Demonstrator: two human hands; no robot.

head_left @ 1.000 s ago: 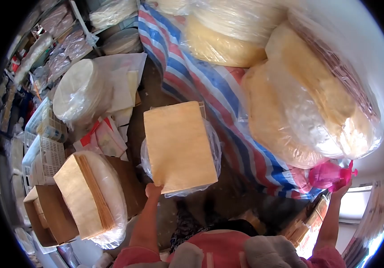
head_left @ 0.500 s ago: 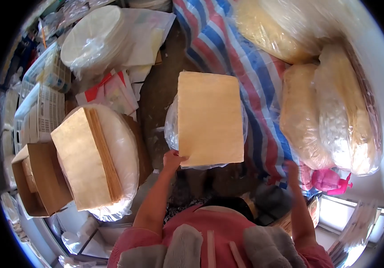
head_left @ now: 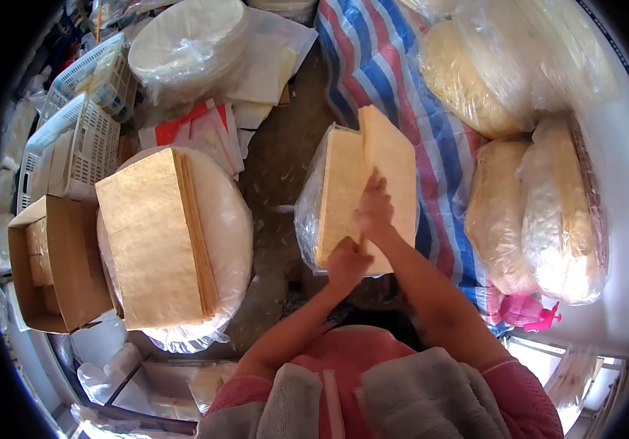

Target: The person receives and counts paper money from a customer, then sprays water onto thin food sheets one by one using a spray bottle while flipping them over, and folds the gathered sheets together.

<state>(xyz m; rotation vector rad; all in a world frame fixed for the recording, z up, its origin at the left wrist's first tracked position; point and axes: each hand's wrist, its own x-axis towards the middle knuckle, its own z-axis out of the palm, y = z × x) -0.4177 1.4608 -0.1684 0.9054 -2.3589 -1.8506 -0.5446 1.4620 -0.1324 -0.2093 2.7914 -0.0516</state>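
Note:
A tan sheet point(head_left: 393, 157) on the central stack has its left part raised and folded over in a long ridge, baring the tan sheet beneath point(head_left: 338, 175). My left hand point(head_left: 349, 264) is closed on the near end of the raised edge. Farther up the fold lies my right hand point(head_left: 375, 205), its fingers partly stretched along the sheet. Clear plastic point(head_left: 309, 216) shows around the stack. To the left, another pile of tan sheets point(head_left: 150, 234) rests on a round plastic-wrapped bundle point(head_left: 230, 234).
A pink spray bottle point(head_left: 523, 312) stands at the right beside wrapped bundles point(head_left: 501, 212). Striped cloth point(head_left: 432, 161) runs along the stack's right side. At the left are an open cardboard box point(head_left: 84, 271), white baskets point(head_left: 102, 139) and wrapped round sheets point(head_left: 190, 44).
My right hand has let go of the pink spray bottle and moved left onto the central stack. The top sheet, flat before, is now lifted and folded along its left side. The view has shifted.

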